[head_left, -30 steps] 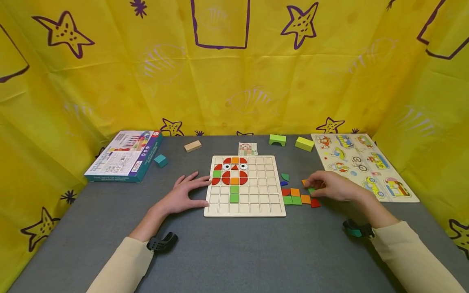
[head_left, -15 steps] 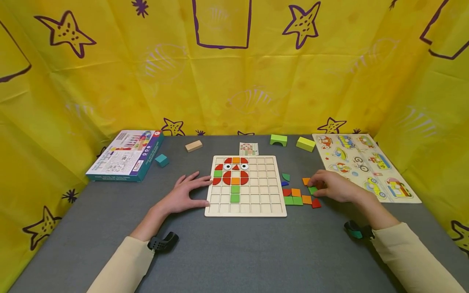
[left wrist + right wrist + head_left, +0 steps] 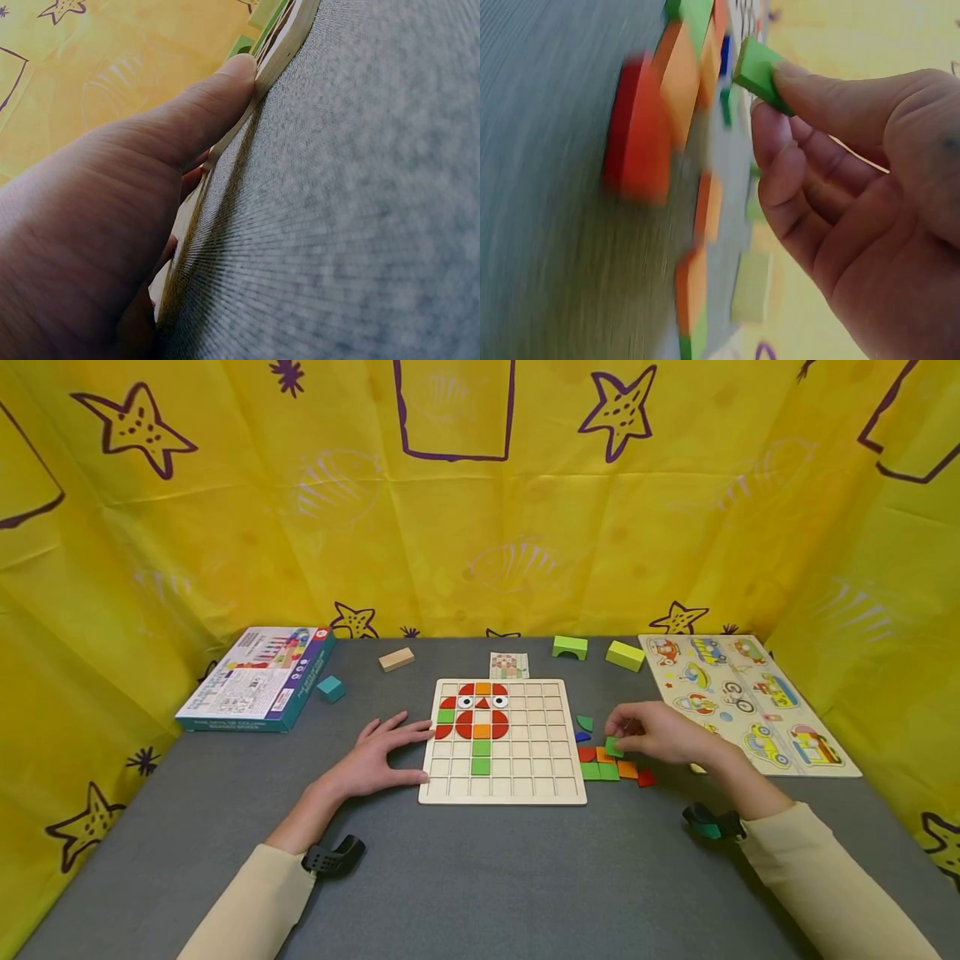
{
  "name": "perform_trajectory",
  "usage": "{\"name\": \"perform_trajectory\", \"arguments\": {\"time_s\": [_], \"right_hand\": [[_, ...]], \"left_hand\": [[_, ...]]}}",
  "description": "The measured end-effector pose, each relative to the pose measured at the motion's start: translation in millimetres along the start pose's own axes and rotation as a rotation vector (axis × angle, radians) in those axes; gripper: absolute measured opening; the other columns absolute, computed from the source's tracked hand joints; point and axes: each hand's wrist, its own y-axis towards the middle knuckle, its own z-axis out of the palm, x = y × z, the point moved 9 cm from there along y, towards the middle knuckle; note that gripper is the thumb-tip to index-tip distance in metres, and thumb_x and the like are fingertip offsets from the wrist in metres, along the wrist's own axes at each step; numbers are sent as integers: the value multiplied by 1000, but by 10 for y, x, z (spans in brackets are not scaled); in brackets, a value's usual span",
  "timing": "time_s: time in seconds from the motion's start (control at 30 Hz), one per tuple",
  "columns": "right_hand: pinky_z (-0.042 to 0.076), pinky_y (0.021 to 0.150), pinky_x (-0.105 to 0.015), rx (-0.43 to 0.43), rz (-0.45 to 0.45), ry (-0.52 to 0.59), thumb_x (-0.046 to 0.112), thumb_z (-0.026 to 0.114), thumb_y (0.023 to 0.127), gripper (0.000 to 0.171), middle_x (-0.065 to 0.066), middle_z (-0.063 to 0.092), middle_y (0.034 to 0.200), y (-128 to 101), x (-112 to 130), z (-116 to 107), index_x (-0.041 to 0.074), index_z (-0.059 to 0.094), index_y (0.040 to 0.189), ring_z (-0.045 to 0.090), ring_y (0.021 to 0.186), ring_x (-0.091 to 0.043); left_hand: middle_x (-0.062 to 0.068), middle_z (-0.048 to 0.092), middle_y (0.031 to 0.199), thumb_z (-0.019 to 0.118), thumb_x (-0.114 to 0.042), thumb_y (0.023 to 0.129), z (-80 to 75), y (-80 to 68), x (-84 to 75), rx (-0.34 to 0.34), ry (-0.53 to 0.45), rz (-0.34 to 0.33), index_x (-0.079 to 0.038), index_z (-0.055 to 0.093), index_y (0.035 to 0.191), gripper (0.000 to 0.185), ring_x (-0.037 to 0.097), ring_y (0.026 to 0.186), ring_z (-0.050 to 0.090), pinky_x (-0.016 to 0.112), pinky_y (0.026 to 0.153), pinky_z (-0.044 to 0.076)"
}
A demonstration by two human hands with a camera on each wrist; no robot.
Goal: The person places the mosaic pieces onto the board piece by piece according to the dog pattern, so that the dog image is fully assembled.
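The right hand [image 3: 660, 735] is pinching a green tile [image 3: 614, 747] between thumb and fingers, just above the loose tiles [image 3: 609, 769] beside the board [image 3: 502, 742]. The left hand [image 3: 375, 760], fingers relaxed, is bracing the board's left edge; keeping the tile level should help it seat cleanly.

Two bare hands, cream sleeves, a strap at each wrist.

From my seat I see both arms in long cream sleeves, plain and unmarked, their cuffs ending just short of the wrists. My left hand [image 3: 372, 763] and right hand [image 3: 663, 736] wear no gloves or rings that I can make out. A black wrist strap [image 3: 333, 857] with a perforated band sits at the left cuff; the right wrist strap [image 3: 711, 823] is black with a teal part. No cables show.
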Motion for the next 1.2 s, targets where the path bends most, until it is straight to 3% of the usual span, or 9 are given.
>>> {"name": "perform_trajectory", "arguments": {"time_s": [0.47, 0.7, 0.87, 1.2], "right_hand": [[51, 75, -31, 66, -224, 85, 6, 73, 93, 10, 6, 63, 88, 556, 842, 665, 12, 68, 100, 59, 81, -13], [52, 78, -27, 135, -275, 86, 5, 71, 94, 8, 7, 63, 88, 737, 1184, 947, 8, 69, 101, 58, 80, -10], [51, 77, -27, 158, -264, 53, 5, 70, 94, 7, 7, 62, 86, 811, 1296, 1088, 10, 70, 99, 57, 80, -11], [49, 73, -27, 111, -279, -46, 8, 72, 93, 5, 8, 61, 81, 822, 1358, 1198, 13, 71, 94, 56, 76, -10]], "left_hand": [[4, 43, 157, 80, -44, 86, 6, -16, 20, 3, -2, -19, -15, 56, 147, 72, 40, 150, 16, 65, 114, -2], [4, 43, 157, 80, -43, 86, -26, -11, 13, -6, -1, -12, -14, 56, 147, 71, 41, 150, 17, 67, 113, -1], [3, 44, 157, 80, -44, 86, -21, 11, 3, -6, 5, -3, -15, 56, 147, 71, 40, 150, 18, 67, 113, 0], [4, 43, 157, 79, -44, 87, 1, 15, 7, 4, 7, -4, -14, 56, 147, 71, 41, 150, 18, 67, 113, 0]]}}
